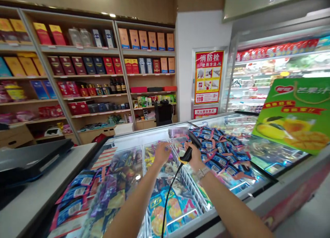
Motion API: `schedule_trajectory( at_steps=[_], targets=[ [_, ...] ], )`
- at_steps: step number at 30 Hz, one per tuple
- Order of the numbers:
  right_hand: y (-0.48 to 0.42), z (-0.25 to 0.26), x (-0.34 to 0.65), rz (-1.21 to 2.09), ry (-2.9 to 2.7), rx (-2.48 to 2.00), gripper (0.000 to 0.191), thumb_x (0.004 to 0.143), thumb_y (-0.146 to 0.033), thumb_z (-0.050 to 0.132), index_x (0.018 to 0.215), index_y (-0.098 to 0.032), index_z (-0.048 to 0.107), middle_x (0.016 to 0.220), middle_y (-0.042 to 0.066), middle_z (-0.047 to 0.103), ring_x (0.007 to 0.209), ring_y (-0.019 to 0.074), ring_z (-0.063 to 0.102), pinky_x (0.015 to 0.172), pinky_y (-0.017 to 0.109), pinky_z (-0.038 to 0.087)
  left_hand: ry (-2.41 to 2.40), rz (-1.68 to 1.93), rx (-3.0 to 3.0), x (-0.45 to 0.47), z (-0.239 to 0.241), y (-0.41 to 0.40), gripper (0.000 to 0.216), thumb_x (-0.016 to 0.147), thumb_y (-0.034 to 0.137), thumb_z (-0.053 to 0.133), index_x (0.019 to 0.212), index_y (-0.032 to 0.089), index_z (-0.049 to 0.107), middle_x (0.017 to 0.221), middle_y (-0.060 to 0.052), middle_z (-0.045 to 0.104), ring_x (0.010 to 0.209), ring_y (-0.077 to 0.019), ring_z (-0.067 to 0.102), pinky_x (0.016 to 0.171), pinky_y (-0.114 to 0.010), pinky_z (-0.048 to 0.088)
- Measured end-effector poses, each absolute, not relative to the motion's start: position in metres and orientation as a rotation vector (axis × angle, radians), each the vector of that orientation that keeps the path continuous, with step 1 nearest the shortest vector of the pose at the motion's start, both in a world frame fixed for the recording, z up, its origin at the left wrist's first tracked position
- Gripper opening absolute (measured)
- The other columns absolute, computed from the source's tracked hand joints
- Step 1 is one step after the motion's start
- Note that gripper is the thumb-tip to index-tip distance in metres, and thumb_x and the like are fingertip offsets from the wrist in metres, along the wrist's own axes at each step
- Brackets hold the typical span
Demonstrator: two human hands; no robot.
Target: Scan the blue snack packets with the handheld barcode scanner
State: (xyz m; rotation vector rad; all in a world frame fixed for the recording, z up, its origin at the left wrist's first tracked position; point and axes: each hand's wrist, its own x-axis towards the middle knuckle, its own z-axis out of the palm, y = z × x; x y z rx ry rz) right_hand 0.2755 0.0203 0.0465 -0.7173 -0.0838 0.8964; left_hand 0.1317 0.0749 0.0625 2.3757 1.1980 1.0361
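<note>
Black plastic w/ some yellow trim: this is the handheld scanner (187,155), and it is in the right hand (196,159), over the freezer (270,195), near the upper end of the white wire basket wall (190,184). Right fingers are closed around its handle; its head points up & away from the person. Left hand (162,153) is just beside, to the left, fingers bent; I cannot tell if they pinch smth, bc the spot near the fingertips is blurred.

What could go wrong, in my judgement: the black cord (167,196) hangs down between both forearms, so a wide swing of either arm could catch it & pull the scanner off its aim. Cord may also hook on the wire wall. Blue packets (221,159) lie in a loose heap close to the right hand; a push w/ wrist or scanner head could make some slide, esp. toward the front edge.

Re edges: the freezer's front rim passes under the right forearm, so a low elbow could knock it. Green juice box (291,123) stands at the far right & limits reach there; counter (63,183) w/ a black device (38,159) bounds the left. Best room for moving is prob. upward, above the packets.
</note>
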Motion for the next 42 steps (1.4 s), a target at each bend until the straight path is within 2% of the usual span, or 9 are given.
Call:
schedule_trajectory(
  at_steps=[4,10,14,17,22,28,34,39,42],
  targets=[
    [0.020,0.030,0.312,0.874,0.030,-0.819,0.009,0.068,-0.015,0.064,0.066,-0.017,0.055,0.051,-0.004,0.056,0.047,0.0107,0.056,0.047,0.021,0.047,1.135,0.806,2.459,0.204,0.050,0.090,0.030,0.081,0.021,0.057,0.108,0.019,0.068,0.113,-0.007,0.067,0.110,-0.0212,0.057,0.097,-0.031,0.041],
    [0.029,0.018,0.317,0.933,0.127,-0.867,0.016,0.067,-0.017,0.066,0.064,-0.019,0.051,0.044,-0.007,0.047,0.040,0.0109,0.048,0.041,0.023,0.041,1.209,0.584,2.474,0.252,0.039,0.136,0.036,0.077,0.025,0.063,0.111,0.016,0.066,0.118,-0.011,0.065,0.112,-0.0239,0.057,0.096,-0.032,0.040],
    [0.034,0.018,0.319,0.967,0.139,-0.888,0.015,0.067,-0.018,0.066,0.065,-0.019,0.052,0.044,-0.007,0.047,0.041,0.0119,0.048,0.040,0.024,0.039,1.198,0.438,2.329,0.260,0.041,0.154,0.031,0.063,0.029,0.074,0.090,0.013,0.071,0.089,-0.008,0.072,0.091,-0.0249,0.064,0.081,-0.029,0.047],
    [0.035,0.018,0.320,0.971,0.125,-0.904,0.016,0.066,-0.019,0.068,0.067,-0.020,0.053,0.045,-0.007,0.047,0.042,0.0126,0.048,0.042,0.024,0.040,1.143,0.459,2.235,0.256,0.044,0.155,0.020,0.058,0.028,0.075,0.071,0.014,0.069,0.062,-0.001,0.067,0.072,-0.0215,0.065,0.067,-0.026,0.048],
    [0.035,0.016,0.307,0.969,0.021,-0.866,0.013,0.064,-0.021,0.070,0.066,-0.019,0.057,0.046,-0.005,0.049,0.043,0.0123,0.048,0.042,0.025,0.040,1.054,0.660,1.778,0.218,0.040,0.144,0.023,0.055,0.027,0.075,0.049,0.018,0.055,0.043,0.005,0.051,0.051,-0.0142,0.059,0.058,-0.025,0.049],
    [0.032,0.017,0.238,1.175,-0.133,-0.857,0.014,0.059,-0.018,0.071,0.069,-0.016,0.061,0.049,-0.003,0.054,0.045,0.0123,0.051,0.044,0.024,0.040,0.995,1.085,1.277,0.128,0.035,0.110,0.025,0.053,0.028,0.079,0.053,0.016,0.058,0.052,0.002,0.059,0.056,-0.0126,0.060,0.067,-0.029,0.054],
    [0.026,0.020,0.166,1.343,-0.217,-0.730,0.011,0.063,-0.022,0.068,0.066,-0.019,0.058,0.051,-0.003,0.055,0.047,0.0127,0.054,0.047,0.025,0.044,0.994,1.325,1.081,0.060,0.025,0.073,0.031,0.050,0.025,0.081,0.046,0.015,0.053,0.041,0.006,0.046,0.048,-0.0114,0.056,0.069,-0.034,0.056],
    [0.011,0.031,0.158,1.262,-0.325,-0.818,0.014,0.059,-0.019,0.068,0.065,-0.019,0.055,0.056,-0.001,0.060,0.048,0.0124,0.056,0.046,0.023,0.043,1.031,1.413,1.057,0.025,0.009,0.060,0.032,0.047,0.034,0.082,0.060,0.012,0.062,0.056,-0.002,0.063,0.059,-0.0182,0.065,0.063,-0.033,0.055],
    [-0.004,0.037,0.167,1.258,-0.642,-0.940,0.013,0.061,-0.024,0.068,0.061,-0.016,0.057,0.048,0.000,0.058,0.037,0.0095,0.046,0.038,0.022,0.034,1.100,1.546,1.010,0.008,0.003,0.061,0.038,0.046,0.040,0.081,0.066,0.012,0.065,0.061,-0.004,0.066,0.062,-0.0200,0.067,0.057,-0.028,0.053]
  ],
)
